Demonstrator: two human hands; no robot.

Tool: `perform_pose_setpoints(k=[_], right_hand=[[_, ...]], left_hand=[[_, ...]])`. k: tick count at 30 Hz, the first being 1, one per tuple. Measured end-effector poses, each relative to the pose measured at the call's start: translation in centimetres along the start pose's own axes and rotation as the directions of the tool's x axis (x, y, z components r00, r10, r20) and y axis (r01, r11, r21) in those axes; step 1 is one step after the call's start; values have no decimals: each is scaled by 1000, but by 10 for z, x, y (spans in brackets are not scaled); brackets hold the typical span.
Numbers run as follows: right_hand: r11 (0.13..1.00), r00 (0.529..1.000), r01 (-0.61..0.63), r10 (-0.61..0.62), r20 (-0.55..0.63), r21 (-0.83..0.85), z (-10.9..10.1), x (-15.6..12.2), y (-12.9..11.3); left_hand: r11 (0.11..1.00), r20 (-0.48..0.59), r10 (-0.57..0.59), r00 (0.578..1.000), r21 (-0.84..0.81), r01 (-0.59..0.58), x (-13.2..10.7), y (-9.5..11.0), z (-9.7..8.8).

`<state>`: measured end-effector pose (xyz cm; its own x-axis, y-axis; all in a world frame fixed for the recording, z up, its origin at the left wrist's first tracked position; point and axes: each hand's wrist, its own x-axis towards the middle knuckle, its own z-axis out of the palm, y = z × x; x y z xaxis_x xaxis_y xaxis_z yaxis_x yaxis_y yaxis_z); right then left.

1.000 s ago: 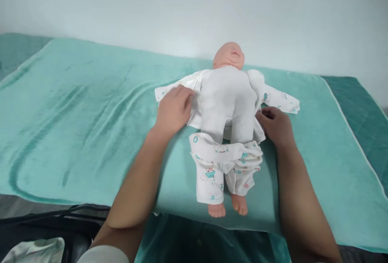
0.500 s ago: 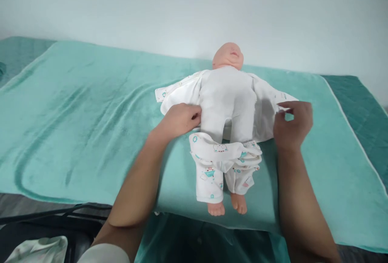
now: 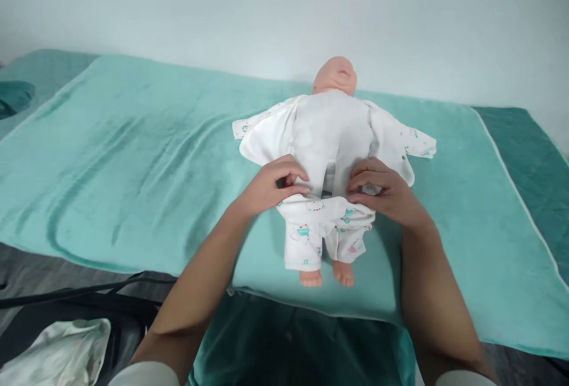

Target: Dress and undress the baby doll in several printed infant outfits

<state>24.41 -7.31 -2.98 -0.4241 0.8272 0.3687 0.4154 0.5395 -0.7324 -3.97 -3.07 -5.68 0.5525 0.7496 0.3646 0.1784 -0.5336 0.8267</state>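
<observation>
A baby doll (image 3: 333, 128) lies on its back, its pale cloth body bare at the front. White printed baby pants (image 3: 304, 232) are on its lower legs, with the waistband bunched around the thighs and the feet sticking out. An open white baby shirt (image 3: 269, 140) lies spread beneath the body, sleeves out to both sides. My left hand (image 3: 280, 184) is closed at the left end of the waistband, thumb along its upper edge. At the other end, my right hand (image 3: 384, 190) has bent fingers and thumb about the waistband. The fingertips' exact grip is partly hidden.
A light green blanket (image 3: 111, 160) covers the surface, with a darker green cover (image 3: 520, 155) beneath it at the right. A pale wall (image 3: 200, 12) stands behind. At lower left, a folded printed cloth (image 3: 57, 350) rests on a black seat (image 3: 127, 321).
My right hand has left the shirt's right side and come inward to the pants. The left hand has shifted slightly right, from beside the body to the waistband.
</observation>
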Motion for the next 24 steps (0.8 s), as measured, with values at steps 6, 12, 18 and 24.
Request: perform_pose_setpoints(k=[6,12,18,24], right_hand=[[998,973,-29,17,230,50,-7,-6,-11],[997,970,-33,14,244,72,-4,-17,-11],[949,984,-128,85,156,289,-4,-29,5],[838,936,-268,343,-78,475,7,-31,17]], left_hand=[[997,-88,63,994,56,-59,-38,7,16],[999,25,-32,999,-30,33,-48,18,12],[975,-130,-135,982,-194,108,-35,18,19],[954,-335,-249,909,-248,170,8,10,26]])
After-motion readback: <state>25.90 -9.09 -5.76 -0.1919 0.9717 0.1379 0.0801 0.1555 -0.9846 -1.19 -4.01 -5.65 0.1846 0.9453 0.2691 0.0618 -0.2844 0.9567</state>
